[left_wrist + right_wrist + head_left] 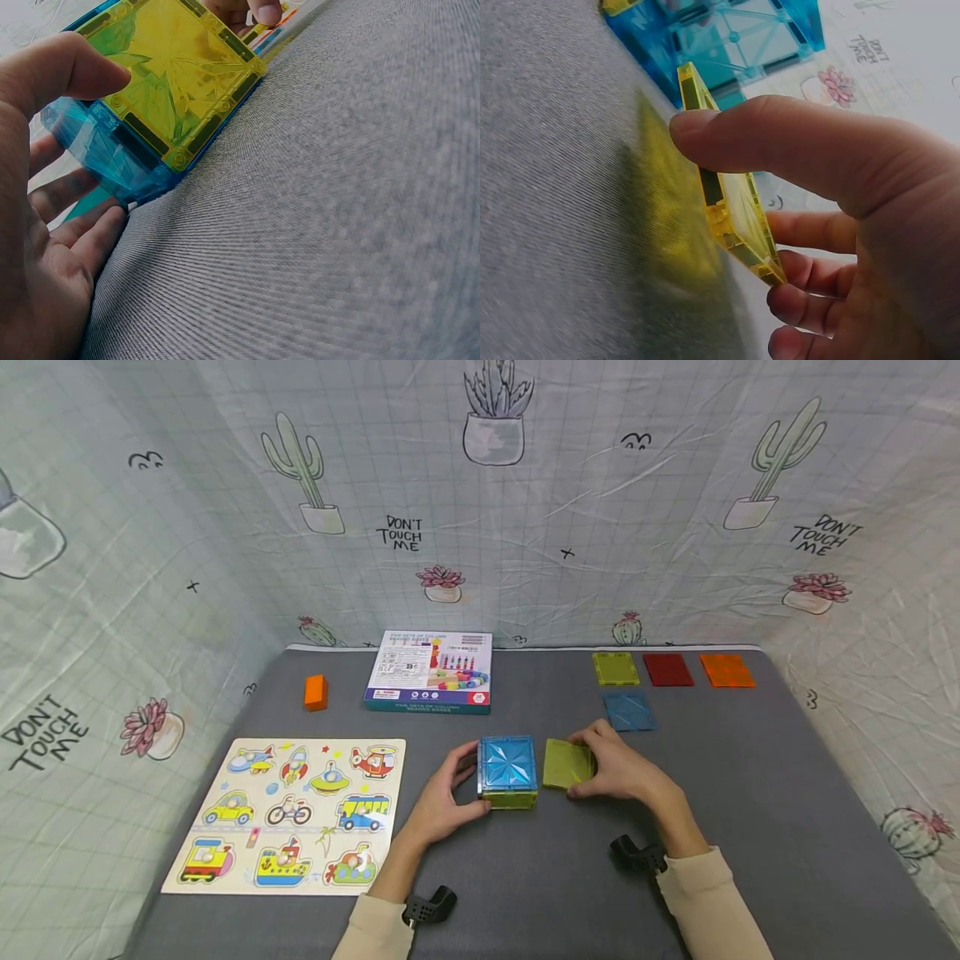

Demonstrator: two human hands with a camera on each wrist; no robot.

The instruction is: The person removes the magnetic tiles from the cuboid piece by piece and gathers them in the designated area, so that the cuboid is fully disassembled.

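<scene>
A cube of clear magnetic tiles (507, 763) stands on the grey table, with a blue top and a yellow front face (184, 64). My left hand (442, 802) holds it from the left, thumb at the front face and fingers round the blue side. To the right, my right hand (622, 766) pinches a yellow magnetic tile (564, 765) between thumb and fingers. In the right wrist view this tile (739, 202) is tilted above the cloth, apart from the cube's open-looking blue frame side (742, 37).
Beyond the right hand lie a blue tile (628, 712), a yellow-green tile (616, 668), a red tile (668, 669) and an orange tile (727, 670). A wooden picture puzzle (300, 822), an orange block (316, 692) and a flat toy box (397, 677) are to the left and behind.
</scene>
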